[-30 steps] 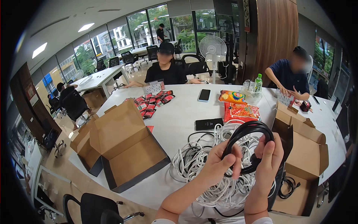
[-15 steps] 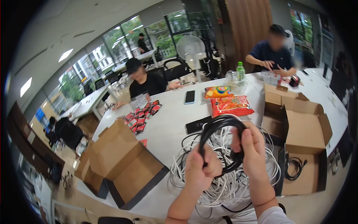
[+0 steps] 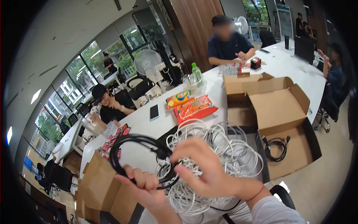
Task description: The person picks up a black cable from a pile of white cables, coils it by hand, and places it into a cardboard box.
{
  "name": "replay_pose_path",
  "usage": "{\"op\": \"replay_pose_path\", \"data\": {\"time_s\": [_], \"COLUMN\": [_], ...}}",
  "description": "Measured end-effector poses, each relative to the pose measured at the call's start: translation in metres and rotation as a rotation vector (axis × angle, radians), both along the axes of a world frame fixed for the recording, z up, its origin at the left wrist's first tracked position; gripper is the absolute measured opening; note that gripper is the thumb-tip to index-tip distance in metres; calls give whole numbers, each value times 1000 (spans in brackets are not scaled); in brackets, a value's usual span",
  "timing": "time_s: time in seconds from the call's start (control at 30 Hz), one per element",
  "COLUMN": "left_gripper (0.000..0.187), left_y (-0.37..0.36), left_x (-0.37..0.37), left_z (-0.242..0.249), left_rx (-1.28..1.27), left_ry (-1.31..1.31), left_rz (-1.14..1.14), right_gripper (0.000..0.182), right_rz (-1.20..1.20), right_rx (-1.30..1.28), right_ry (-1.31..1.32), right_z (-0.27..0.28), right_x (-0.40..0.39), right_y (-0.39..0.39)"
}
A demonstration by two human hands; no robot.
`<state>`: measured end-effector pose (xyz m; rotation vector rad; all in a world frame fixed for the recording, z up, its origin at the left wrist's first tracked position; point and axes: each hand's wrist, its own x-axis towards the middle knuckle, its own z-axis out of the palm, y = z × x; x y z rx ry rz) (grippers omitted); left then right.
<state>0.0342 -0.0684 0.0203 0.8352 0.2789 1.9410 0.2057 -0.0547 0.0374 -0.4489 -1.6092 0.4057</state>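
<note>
A black cable [image 3: 143, 139] is wound into a loose loop, with my left hand [image 3: 143, 184] closed round its lower left side. My right hand [image 3: 203, 168] is at the loop's right side, blurred, its thumb and fingers apart beside the cable; whether it touches the cable is unclear. Behind and below both hands lies a large tangled pile of white cables [image 3: 238, 156], with some black strands in it. Another coiled black cable [image 3: 276, 149] rests in an open cardboard box [image 3: 294, 164] on the right.
Another open box [image 3: 97, 186] stands at the lower left. Beyond the pile are red and orange snack packets [image 3: 194, 109], a phone [image 3: 154, 112] and a green-capped bottle [image 3: 196, 72]. Small red packets [image 3: 112, 143] lie near one seated person [image 3: 112, 104]; another person [image 3: 229, 46] sits across the table [image 3: 216, 80].
The view has turned right. My left hand still grips the black loop, now at the left of the pile. My right hand has released its grip, and its fingers have spread.
</note>
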Motion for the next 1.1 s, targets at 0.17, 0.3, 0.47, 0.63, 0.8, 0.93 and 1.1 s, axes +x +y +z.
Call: {"op": "replay_pose_path", "data": {"time_s": [0.17,0.3,0.47,0.63,0.8,0.93,1.1], "left_gripper": [35,32,30,28,34,33,41], "left_y": [1,-5,-24,-31,-33,-24,-10], "left_x": [-7,-17,-34,-40,-32,-14,12], "left_z": [6,6,12,14,18,11,-2], "left_rx": [-70,196,387,389,237,126,-260], "left_ry": [-22,-49,49,72,-173,-211,-30], "left_rz": [393,281,289,275,-77,-284,-496], "right_gripper": [9,19,51,66,57,45,36], "right_rz": [506,494,474,658,983,851,476], "right_rx": [-223,-370,-483,-565,-855,-776,-607], "right_ry": [-222,-542,-504,-319,312,324,248], "right_z": [-15,-56,-54,-42,-33,-24,-8], "right_x": [-16,-49,-54,-37,-14,4,14], "right_y": [-19,-17,9,21,52,59,34]}}
